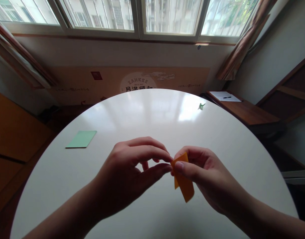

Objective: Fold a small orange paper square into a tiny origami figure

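A folded piece of orange paper (184, 181) is held up above the table in front of me. My right hand (204, 169) pinches it, with the thumb lying on its near face and the fingers behind. From the other side, the thumb and fingertips of my left hand (138, 162) close on the paper's left edge. A short flap hangs apart from the main fold at its lower left. The fingertips behind the paper are hidden.
A stack of green square paper (81, 139) lies at the left of the round white table (142, 119). A small green and white folded figure (201, 106) stands at the far right. Beyond the edge, a wooden side table (254, 109) bears a white sheet (222, 96) and a pen (227, 97).
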`<action>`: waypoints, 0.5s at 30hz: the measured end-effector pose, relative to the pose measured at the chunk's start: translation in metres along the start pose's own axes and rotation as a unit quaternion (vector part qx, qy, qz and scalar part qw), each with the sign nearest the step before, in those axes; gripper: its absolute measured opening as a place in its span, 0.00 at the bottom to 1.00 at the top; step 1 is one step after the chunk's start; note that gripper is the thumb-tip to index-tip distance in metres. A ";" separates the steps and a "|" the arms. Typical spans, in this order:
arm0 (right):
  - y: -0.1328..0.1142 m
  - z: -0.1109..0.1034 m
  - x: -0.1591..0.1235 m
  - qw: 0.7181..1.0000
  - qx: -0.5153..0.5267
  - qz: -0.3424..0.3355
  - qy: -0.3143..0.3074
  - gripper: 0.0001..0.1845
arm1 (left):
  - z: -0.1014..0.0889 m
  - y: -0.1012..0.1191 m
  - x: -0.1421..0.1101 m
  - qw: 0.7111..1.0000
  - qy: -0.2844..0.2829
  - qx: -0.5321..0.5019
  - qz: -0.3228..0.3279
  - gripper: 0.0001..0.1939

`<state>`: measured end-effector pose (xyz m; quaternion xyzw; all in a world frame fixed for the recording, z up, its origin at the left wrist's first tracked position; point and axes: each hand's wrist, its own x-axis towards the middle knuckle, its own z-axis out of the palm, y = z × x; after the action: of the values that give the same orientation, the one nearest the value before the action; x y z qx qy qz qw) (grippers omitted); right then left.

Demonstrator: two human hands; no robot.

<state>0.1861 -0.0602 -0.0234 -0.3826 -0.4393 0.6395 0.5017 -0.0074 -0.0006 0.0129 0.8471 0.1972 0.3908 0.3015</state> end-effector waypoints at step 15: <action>-0.008 0.003 -0.002 0.991 -0.123 -0.024 0.052 0.11 | -0.012 0.000 -0.003 0.936 0.029 0.286 0.202 0.08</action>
<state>0.1862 -0.0616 -0.0151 -0.4633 -0.4971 0.5478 0.4880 -0.0188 0.0019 0.0182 0.9078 0.1339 0.3948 -0.0452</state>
